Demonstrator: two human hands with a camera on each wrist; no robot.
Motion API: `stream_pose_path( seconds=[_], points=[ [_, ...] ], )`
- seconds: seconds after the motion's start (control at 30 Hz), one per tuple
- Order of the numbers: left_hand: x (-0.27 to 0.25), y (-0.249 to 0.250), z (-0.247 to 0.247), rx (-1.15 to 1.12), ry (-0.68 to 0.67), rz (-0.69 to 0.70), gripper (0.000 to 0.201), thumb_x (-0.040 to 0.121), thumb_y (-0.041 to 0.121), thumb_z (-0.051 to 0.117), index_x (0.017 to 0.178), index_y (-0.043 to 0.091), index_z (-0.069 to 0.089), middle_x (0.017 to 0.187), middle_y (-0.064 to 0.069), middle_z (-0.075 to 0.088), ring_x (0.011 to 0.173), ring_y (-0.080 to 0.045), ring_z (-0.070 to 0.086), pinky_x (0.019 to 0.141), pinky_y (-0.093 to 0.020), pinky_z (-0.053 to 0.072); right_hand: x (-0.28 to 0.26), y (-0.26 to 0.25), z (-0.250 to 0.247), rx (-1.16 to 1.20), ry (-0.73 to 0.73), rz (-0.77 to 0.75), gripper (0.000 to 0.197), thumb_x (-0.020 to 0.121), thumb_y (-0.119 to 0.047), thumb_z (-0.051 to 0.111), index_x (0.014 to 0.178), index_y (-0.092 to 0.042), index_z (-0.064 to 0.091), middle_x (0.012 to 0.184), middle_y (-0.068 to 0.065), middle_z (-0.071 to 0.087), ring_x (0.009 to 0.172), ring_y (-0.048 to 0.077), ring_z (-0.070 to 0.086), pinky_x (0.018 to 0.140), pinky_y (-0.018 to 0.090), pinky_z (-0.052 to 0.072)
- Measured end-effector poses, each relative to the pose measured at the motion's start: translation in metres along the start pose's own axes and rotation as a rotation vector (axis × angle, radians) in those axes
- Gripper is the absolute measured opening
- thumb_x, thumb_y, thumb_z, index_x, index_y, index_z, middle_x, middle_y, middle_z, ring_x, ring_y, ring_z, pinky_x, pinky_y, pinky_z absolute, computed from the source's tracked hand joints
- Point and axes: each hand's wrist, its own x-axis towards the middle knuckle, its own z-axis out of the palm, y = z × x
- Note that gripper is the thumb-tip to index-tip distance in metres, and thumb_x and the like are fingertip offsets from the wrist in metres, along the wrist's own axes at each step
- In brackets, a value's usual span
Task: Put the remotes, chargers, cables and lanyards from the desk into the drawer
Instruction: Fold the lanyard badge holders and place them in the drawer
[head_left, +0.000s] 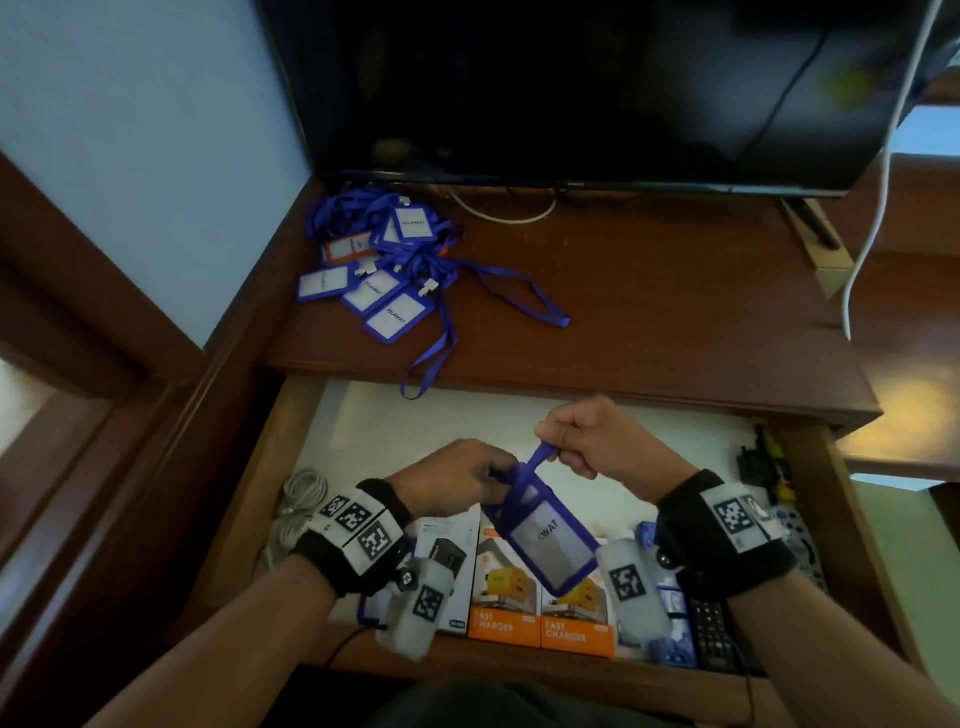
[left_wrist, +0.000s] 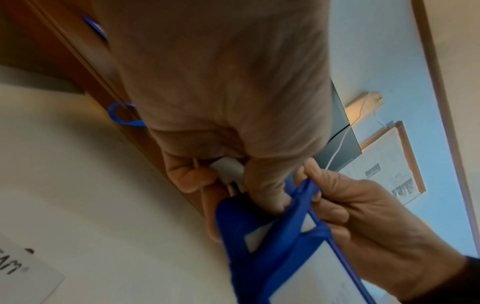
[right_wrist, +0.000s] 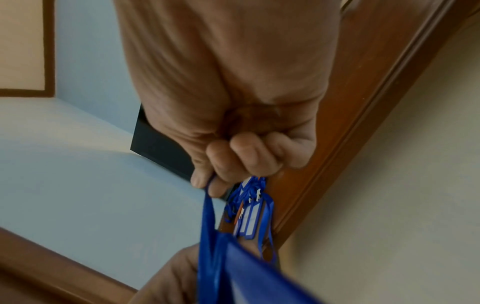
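Both hands hold one blue lanyard with its badge holder (head_left: 550, 540) above the open drawer (head_left: 395, 415). My left hand (head_left: 467, 475) pinches the white clip (left_wrist: 228, 170) and the top of the badge holder (left_wrist: 259, 242). My right hand (head_left: 571, 441) pinches the blue strap (head_left: 540, 457) and pulls it up; the strap (right_wrist: 207, 216) runs down from its thumb and forefinger. A pile of several blue lanyards with badges (head_left: 379, 265) lies on the desk (head_left: 649, 312) at the back left, one strap loop (head_left: 431, 364) hanging over the front edge.
In the drawer lie a white cable (head_left: 301, 499) at the left, two orange charger boxes (head_left: 540, 613), a white box (head_left: 447, 545), a black remote (head_left: 717, 639) and dark items (head_left: 763, 462) at the right. A dark monitor (head_left: 571, 88) stands behind; a white cable (head_left: 878, 208) hangs at its right.
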Motion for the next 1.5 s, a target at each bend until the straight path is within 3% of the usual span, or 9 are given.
stream_pose_path(
  seconds=[0.13, 0.47, 0.67, 0.77, 0.9, 1.03, 1.13, 1.33, 1.5],
  points=[
    [-0.009, 0.002, -0.015, -0.178, 0.1, 0.066, 0.013, 0.089, -0.006, 0.058, 0.097, -0.001, 0.066, 0.087, -0.003, 0.064, 0.073, 0.003, 0.059, 0.072, -0.015, 0.046, 0.008, -0.002, -0.002, 0.05, 0.026, -0.05, 0.031, 0.095, -0.014, 0.057, 0.065, -0.011, 0.061, 0.05, 0.002, 0.043, 0.045, 0.012, 0.035, 0.046, 0.023, 0.03],
    [-0.033, -0.019, -0.022, -0.673, 0.501, 0.162, 0.015, 0.091, 0.0, 0.054, 0.097, 0.008, 0.065, 0.092, -0.003, 0.069, 0.083, -0.012, 0.063, 0.077, -0.024, 0.049, 0.028, -0.017, 0.054, 0.45, 0.005, -0.147, 0.018, 0.089, -0.003, 0.055, 0.073, -0.008, 0.062, 0.056, -0.001, 0.061, 0.046, 0.009, 0.056, 0.045, 0.018, 0.043],
    [-0.051, -0.032, -0.027, -1.015, 0.636, 0.204, 0.011, 0.08, 0.01, 0.061, 0.078, 0.017, 0.07, 0.087, -0.013, 0.066, 0.078, -0.02, 0.063, 0.071, -0.029, 0.051, 0.043, -0.032, 0.09, 0.887, -0.082, -0.088, 0.052, 0.022, -0.055, 0.093, 0.059, -0.024, 0.074, 0.06, 0.0, 0.066, 0.051, 0.011, 0.062, 0.05, 0.023, 0.049],
    [-0.06, -0.044, -0.033, -1.119, 0.637, 0.254, 0.025, 0.07, 0.022, 0.081, 0.082, 0.008, 0.065, 0.103, -0.024, 0.057, 0.09, -0.031, 0.058, 0.075, -0.036, 0.053, 0.046, -0.039, 0.105, 0.916, -0.102, -0.093, 0.054, 0.03, -0.053, 0.094, 0.068, -0.02, 0.075, 0.062, 0.003, 0.066, 0.051, 0.013, 0.062, 0.047, 0.022, 0.052],
    [-0.075, -0.056, -0.039, -1.189, 0.656, 0.267, 0.037, 0.066, 0.029, 0.085, 0.084, 0.006, 0.061, 0.103, -0.023, 0.057, 0.092, -0.033, 0.058, 0.075, -0.041, 0.053, 0.048, -0.05, 0.123, 0.982, -0.006, 0.057, 0.013, 0.092, -0.013, 0.057, 0.08, -0.008, 0.057, 0.068, 0.007, 0.065, 0.05, 0.012, 0.065, 0.048, 0.024, 0.055],
    [-0.087, -0.073, -0.042, -1.205, 0.786, 0.196, 0.022, 0.068, 0.02, 0.076, 0.078, 0.009, 0.06, 0.1, -0.022, 0.053, 0.093, -0.032, 0.052, 0.08, -0.039, 0.048, 0.062, -0.049, 0.136, 0.892, -0.109, 0.098, 0.047, 0.059, -0.036, 0.087, 0.082, -0.005, 0.06, 0.072, 0.016, 0.063, 0.049, 0.02, 0.064, 0.044, 0.026, 0.053],
    [-0.098, -0.085, -0.05, -1.204, 0.84, 0.129, 0.015, 0.073, 0.008, 0.072, 0.076, 0.011, 0.058, 0.092, -0.018, 0.059, 0.09, -0.03, 0.056, 0.08, -0.038, 0.049, 0.075, -0.044, 0.143, 0.669, -0.087, 0.095, 0.013, 0.094, -0.005, 0.051, 0.084, -0.006, 0.059, 0.075, 0.009, 0.061, 0.056, 0.013, 0.063, 0.051, 0.024, 0.052],
    [-0.108, -0.131, -0.072, -0.807, 0.909, -0.24, 0.012, 0.087, -0.001, 0.061, 0.084, 0.01, 0.059, 0.079, -0.006, 0.065, 0.072, -0.016, 0.064, 0.066, -0.03, 0.051, 0.117, -0.022, 0.151, -0.054, 0.004, 0.192, 0.019, 0.088, 0.0, 0.05, 0.075, -0.006, 0.063, 0.058, 0.009, 0.06, 0.05, 0.019, 0.051, 0.05, 0.027, 0.042],
    [-0.095, -0.172, -0.083, -0.042, 0.518, -0.465, 0.01, 0.081, 0.016, 0.072, 0.086, 0.022, 0.065, 0.09, 0.008, 0.061, 0.092, -0.013, 0.061, 0.076, -0.023, 0.046, 0.16, -0.023, 0.144, -0.312, 0.149, 0.129, 0.013, 0.083, -0.014, 0.062, 0.071, -0.014, 0.063, 0.072, 0.004, 0.065, 0.066, 0.016, 0.055, 0.064, 0.027, 0.042]
  ],
)
